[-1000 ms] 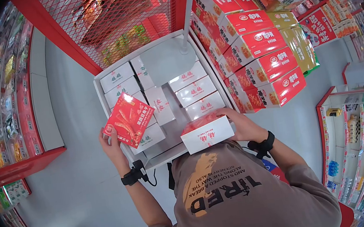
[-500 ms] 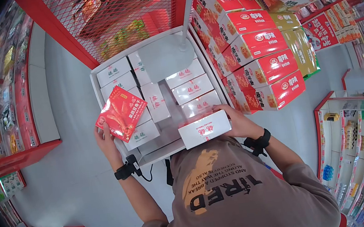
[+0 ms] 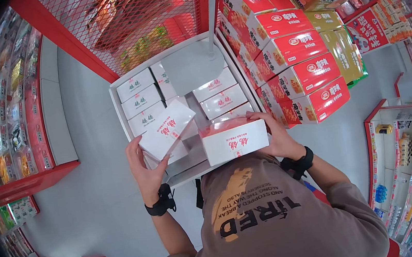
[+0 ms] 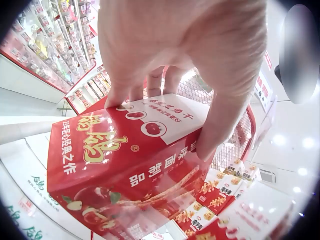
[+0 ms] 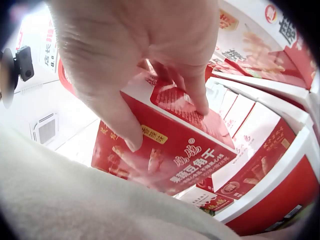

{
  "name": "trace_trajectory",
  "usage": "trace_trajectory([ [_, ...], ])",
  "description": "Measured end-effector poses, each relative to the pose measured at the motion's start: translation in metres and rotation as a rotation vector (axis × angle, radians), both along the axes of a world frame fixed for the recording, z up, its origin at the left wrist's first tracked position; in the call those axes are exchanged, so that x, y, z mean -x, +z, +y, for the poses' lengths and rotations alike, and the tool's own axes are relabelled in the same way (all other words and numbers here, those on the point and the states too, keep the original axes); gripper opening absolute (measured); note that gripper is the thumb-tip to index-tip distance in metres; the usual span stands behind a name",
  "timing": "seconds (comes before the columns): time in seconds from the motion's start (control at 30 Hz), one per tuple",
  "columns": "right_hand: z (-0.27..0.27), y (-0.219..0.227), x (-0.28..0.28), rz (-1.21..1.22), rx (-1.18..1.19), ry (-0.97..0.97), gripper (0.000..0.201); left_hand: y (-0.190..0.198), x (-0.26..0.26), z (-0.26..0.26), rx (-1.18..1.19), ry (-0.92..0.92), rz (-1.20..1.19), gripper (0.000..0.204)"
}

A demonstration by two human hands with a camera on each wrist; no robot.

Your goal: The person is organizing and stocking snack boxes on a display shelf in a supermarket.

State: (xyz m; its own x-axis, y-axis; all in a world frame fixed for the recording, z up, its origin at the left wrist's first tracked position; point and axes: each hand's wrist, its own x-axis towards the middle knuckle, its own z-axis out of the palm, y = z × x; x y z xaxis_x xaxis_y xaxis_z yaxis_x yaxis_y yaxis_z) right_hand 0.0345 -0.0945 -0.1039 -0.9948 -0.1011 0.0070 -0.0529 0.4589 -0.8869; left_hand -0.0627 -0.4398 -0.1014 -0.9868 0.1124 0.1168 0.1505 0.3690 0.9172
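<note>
While you're leaning over that white tray [image 3: 120, 120], you've got a box in each hand, so neither one is free. Your left hand [image 3: 144, 169] is wrapped around a red-and-white box [image 3: 166, 130], thumb on one side and fingers curled over the far edge, which the left wrist view shows pretty clearly. It's tilted, with its long axis running from near-left up to far-right, and it hangs over the left column of boxes in the tray, right above the near end of that row. Your right hand [image 3: 276, 137] is clamped on the second box [image 3: 234, 141], fingers over the far top edge and thumb down the side. That one sits level, long axis left to right, at the near edge of the tray, just in front of your chest.

So the tilted box is the one closer to the packed rows, and your left hand is the nearer hand for anything on that side. The two held boxes are just beside each other, with only a small gap showing between them.

Stuff around you: white boxes [image 3: 135, 86] lined up in the tray's left column, more [image 3: 222, 101] on the right, and a bare strip down the middle. Far of the tray there's a red mesh cage [image 3: 124, 19]. On the right a tall stack of red cartons [image 3: 308, 73] stands right up against the tray, so there's not much elbow room on that side. Shop shelves [image 3: 7, 118] run along the left, well apart from you.
</note>
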Motion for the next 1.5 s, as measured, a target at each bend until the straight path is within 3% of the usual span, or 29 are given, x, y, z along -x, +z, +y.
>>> trace_trajectory([
  [0.17,-0.021,0.005,0.019,-0.154,0.032,-0.229,0.081,-0.041,-0.012,-0.008,-0.127,0.014,-0.053,0.085],
  [0.27,-0.013,-0.014,0.024,-0.168,-0.196,-0.154,0.079,-0.054,-0.023,-0.021,-0.085,0.089,-0.168,0.090],
  [0.43,-0.017,-0.007,0.026,0.095,-0.365,-0.091,0.085,-0.060,-0.026,-0.020,-0.166,0.127,-0.216,0.103],
  [0.53,-0.026,0.011,0.038,0.079,-0.441,-0.044,0.087,-0.066,-0.021,-0.016,-0.124,0.089,-0.226,0.110],
  [0.77,-0.035,-0.003,0.059,-0.103,-0.642,0.074,0.084,-0.088,-0.010,-0.017,-0.054,0.076,-0.167,0.091],
  [0.9,-0.035,-0.004,0.053,0.092,-0.522,0.026,0.069,-0.091,-0.011,-0.015,-0.123,0.074,-0.180,0.092],
  [1.1,-0.039,0.020,0.052,0.110,-0.420,0.049,0.067,-0.085,-0.014,-0.011,-0.070,0.085,-0.224,0.090],
  [1.3,-0.031,-0.004,0.053,0.079,-0.544,0.141,0.070,-0.082,-0.016,-0.010,-0.132,0.095,-0.251,0.090],
  [1.5,-0.026,0.001,0.051,0.048,-0.537,0.173,0.073,-0.083,-0.014,-0.011,-0.113,0.081,-0.236,0.090],
])
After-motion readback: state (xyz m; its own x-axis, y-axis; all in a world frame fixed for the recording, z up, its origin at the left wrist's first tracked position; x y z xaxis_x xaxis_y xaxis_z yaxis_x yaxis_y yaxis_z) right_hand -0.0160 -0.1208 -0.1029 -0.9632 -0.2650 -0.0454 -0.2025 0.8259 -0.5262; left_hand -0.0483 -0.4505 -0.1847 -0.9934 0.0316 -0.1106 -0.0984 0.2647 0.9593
